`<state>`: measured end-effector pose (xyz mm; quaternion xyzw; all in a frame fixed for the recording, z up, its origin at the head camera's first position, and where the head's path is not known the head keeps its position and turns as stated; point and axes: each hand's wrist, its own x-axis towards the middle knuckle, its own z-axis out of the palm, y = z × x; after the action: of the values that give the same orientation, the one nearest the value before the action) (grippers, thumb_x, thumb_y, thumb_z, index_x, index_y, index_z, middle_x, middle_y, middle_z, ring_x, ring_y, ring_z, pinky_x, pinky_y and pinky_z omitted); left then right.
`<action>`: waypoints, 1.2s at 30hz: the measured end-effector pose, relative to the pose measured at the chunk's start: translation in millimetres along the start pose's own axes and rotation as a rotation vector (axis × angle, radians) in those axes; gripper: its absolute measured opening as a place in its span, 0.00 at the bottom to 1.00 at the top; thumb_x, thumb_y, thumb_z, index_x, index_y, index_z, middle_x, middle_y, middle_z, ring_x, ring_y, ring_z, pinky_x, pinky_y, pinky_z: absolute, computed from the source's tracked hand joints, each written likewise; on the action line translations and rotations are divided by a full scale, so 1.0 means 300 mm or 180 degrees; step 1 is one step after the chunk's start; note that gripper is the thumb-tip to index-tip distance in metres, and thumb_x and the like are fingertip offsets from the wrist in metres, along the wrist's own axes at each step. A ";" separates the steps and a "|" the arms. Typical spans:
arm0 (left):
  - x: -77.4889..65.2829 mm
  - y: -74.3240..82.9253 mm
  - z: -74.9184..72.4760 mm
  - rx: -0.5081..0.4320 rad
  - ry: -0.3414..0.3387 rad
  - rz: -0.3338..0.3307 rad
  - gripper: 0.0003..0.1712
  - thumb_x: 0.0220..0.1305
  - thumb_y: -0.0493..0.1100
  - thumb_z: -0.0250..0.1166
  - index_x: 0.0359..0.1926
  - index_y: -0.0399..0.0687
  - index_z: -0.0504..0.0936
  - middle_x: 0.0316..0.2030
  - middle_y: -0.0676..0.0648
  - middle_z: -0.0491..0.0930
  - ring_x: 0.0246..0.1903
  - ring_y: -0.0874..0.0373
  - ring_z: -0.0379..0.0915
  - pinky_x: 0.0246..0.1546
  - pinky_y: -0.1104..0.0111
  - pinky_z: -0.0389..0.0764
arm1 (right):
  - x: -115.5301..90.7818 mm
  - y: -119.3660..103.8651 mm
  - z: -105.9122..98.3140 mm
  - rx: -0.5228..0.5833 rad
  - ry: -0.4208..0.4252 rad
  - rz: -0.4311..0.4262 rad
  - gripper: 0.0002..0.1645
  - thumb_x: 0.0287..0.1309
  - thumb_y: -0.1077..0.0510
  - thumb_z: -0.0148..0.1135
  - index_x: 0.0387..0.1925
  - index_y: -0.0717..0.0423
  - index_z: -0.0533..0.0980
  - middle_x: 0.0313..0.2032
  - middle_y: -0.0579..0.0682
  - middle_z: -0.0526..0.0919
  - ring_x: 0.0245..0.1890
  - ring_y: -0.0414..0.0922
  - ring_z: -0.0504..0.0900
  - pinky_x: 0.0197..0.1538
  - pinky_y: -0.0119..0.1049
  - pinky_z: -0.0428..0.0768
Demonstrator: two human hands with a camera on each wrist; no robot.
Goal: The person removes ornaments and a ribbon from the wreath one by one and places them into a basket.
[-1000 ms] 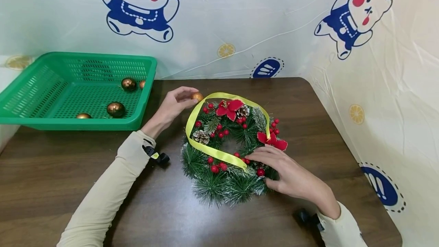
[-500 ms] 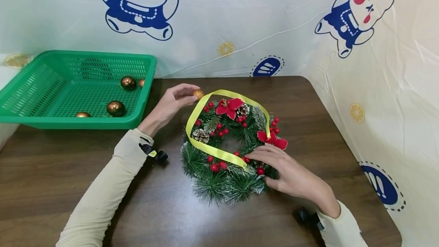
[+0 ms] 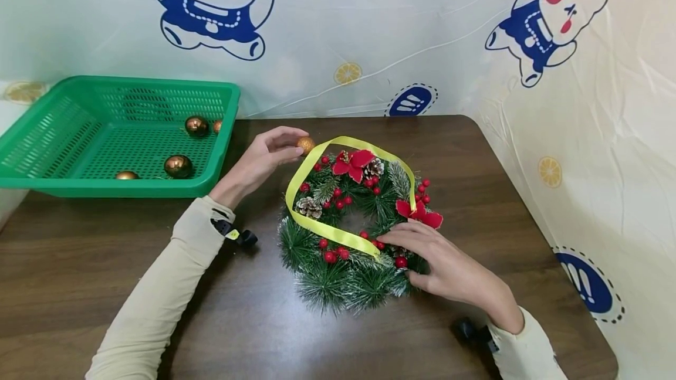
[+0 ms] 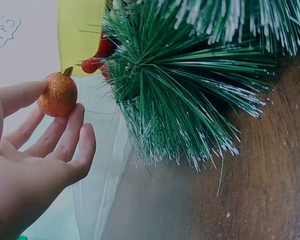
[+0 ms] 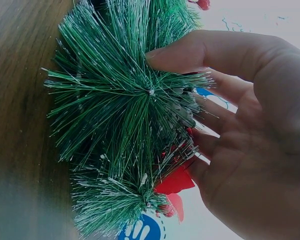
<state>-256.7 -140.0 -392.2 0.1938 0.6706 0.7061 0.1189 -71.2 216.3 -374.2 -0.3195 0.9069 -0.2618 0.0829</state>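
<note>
A small glittery orange-gold Christmas ball (image 3: pixel 306 145) is pinched between the thumb and fingers of my left hand (image 3: pixel 257 160), at the wreath's far left edge. In the left wrist view the cap of the ball (image 4: pixel 59 96) points toward the yellow ribbon. On the table lies a green Christmas wreath (image 3: pixel 323 286) with frosted tips, red berries, pinecones and red flowers. A loose yellow ribbon (image 3: pixel 330 232) loops over it. My right hand (image 3: pixel 449 265) grips the wreath's near right side, thumb on the outer needles (image 5: pixel 115 95) and fingers over the top.
A green plastic basket (image 3: pixel 116 187) stands at the back left with several bronze and copper balls, one shiny bronze ball (image 3: pixel 178 166) near its front. Behind the brown wooden table (image 3: pixel 253 315) hangs a printed white sheet (image 3: pixel 317 28), which also covers the right side.
My left hand and the ball have shifted very slightly away from me. The right hand keeps its place on the wreath. The whole view has drifted slightly.
</note>
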 end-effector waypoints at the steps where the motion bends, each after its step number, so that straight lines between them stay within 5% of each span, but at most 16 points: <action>1: 0.000 0.001 0.000 -0.0036 -0.0017 -0.0007 0.25 0.67 0.37 0.67 0.63 0.36 0.73 0.56 0.39 0.76 0.52 0.47 0.76 0.53 0.61 0.80 | 0.000 0.000 -0.001 0.0005 -0.0002 0.0003 0.46 0.47 0.65 0.76 0.67 0.37 0.71 0.63 0.37 0.73 0.68 0.46 0.65 0.66 0.61 0.68; 10: -0.003 0.003 0.003 -0.0099 -0.0132 -0.0060 0.22 0.67 0.36 0.66 0.60 0.40 0.76 0.53 0.39 0.78 0.50 0.47 0.76 0.53 0.60 0.80 | -0.001 -0.002 -0.001 0.0026 0.0001 -0.0002 0.46 0.47 0.66 0.75 0.67 0.37 0.71 0.63 0.37 0.73 0.68 0.45 0.65 0.66 0.60 0.69; 21: 0.008 -0.009 0.021 0.0012 0.0367 -0.0119 0.21 0.67 0.39 0.67 0.59 0.39 0.76 0.52 0.41 0.79 0.50 0.52 0.79 0.58 0.51 0.77 | 0.001 0.002 0.001 0.0010 0.0015 -0.0033 0.45 0.48 0.66 0.74 0.67 0.37 0.71 0.63 0.36 0.73 0.68 0.44 0.65 0.66 0.58 0.70; 36: 0.007 -0.001 0.002 0.0096 0.0529 -0.0048 0.22 0.66 0.40 0.68 0.59 0.40 0.76 0.54 0.40 0.78 0.55 0.41 0.75 0.57 0.54 0.79 | 0.001 0.000 -0.003 -0.0001 -0.0005 -0.0014 0.46 0.48 0.66 0.74 0.67 0.38 0.70 0.64 0.37 0.73 0.68 0.45 0.65 0.66 0.58 0.70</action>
<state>-258.2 -138.6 -392.4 0.1312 0.6901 0.7087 0.0651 -71.7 216.4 -373.3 -0.3218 0.9062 -0.2615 0.0830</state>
